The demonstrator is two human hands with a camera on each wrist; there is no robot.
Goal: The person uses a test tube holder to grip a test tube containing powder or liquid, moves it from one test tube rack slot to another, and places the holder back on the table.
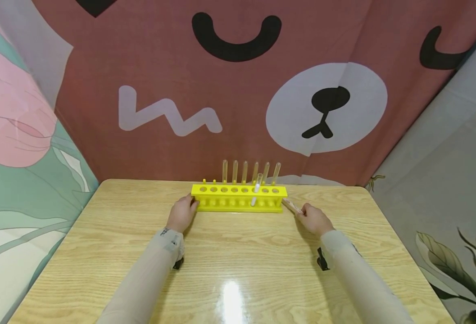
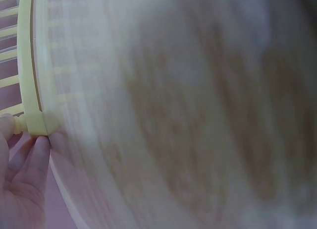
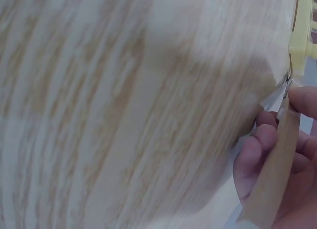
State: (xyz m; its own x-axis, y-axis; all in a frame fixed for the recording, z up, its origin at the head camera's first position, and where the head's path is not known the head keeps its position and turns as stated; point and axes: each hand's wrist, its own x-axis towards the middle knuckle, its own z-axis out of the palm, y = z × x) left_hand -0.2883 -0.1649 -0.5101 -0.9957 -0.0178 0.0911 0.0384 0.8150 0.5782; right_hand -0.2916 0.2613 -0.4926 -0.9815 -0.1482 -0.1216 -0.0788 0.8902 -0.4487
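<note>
A yellow test tube rack (image 1: 238,191) stands near the table's back edge. At its left end my left hand (image 1: 181,214) grips the rack, thumb and fingers on either side of the end in the left wrist view. A test tube (image 1: 256,189) with white contents leans slightly in one of the front holes, toward the right. My right hand (image 1: 315,219) holds a flat tan wooden stick (image 3: 276,174) with thin metal at its tip; its exact kind is unclear. The stick's tip is close by the rack's right end (image 3: 298,55); whether they touch cannot be told.
Several clear test tubes (image 1: 244,172) stand closed end up on the rack's back pegs; two pegs (image 1: 209,181) at the left are bare. The wooden table (image 1: 238,252) meets a patterned cloth (image 1: 238,148) behind the rack. More cloth hangs at both sides.
</note>
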